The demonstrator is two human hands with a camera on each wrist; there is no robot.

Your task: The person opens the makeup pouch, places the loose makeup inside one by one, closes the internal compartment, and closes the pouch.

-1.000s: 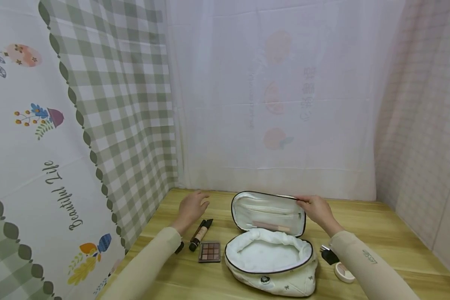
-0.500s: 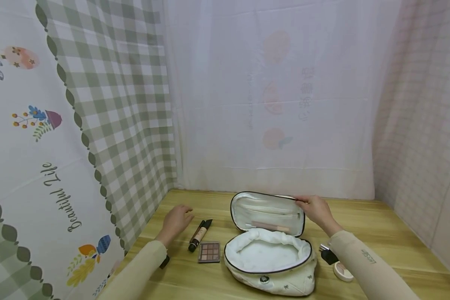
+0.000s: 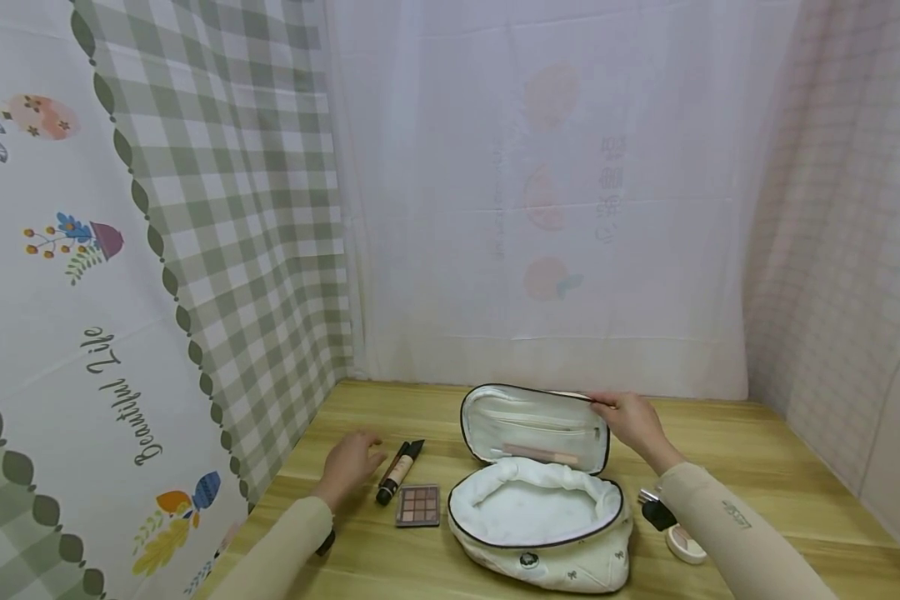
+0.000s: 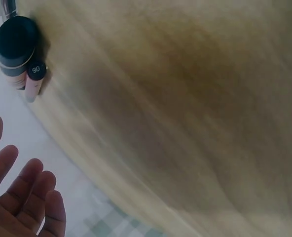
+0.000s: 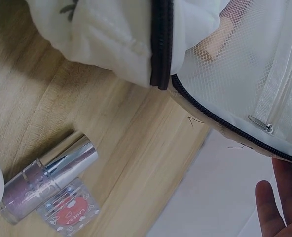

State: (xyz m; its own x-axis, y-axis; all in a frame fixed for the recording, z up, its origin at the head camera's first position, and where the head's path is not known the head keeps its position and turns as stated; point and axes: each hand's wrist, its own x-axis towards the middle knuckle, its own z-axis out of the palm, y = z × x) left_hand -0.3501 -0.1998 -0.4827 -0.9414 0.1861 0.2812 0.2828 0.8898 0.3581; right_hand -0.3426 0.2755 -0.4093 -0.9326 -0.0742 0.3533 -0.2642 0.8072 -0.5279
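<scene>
Behind hangs cloth (image 3: 435, 192); right hand (image 3: 633, 425) pinches lid (image 3: 543, 407), left hand (image 3: 348, 463) spread above wood-grained table (image 3: 420, 417).

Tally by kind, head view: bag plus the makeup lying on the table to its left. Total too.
Bag: 1 (open cosmetic bag)
Palette: 1 (square palette)
Tubes: 2 (thick tube, thin tube beside it)
Total: 4

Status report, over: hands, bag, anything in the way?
Left hand empty, beside dark-capped tubes. Right hand holds lid. Bag open; nothing seen blocking its mouth.
</scene>
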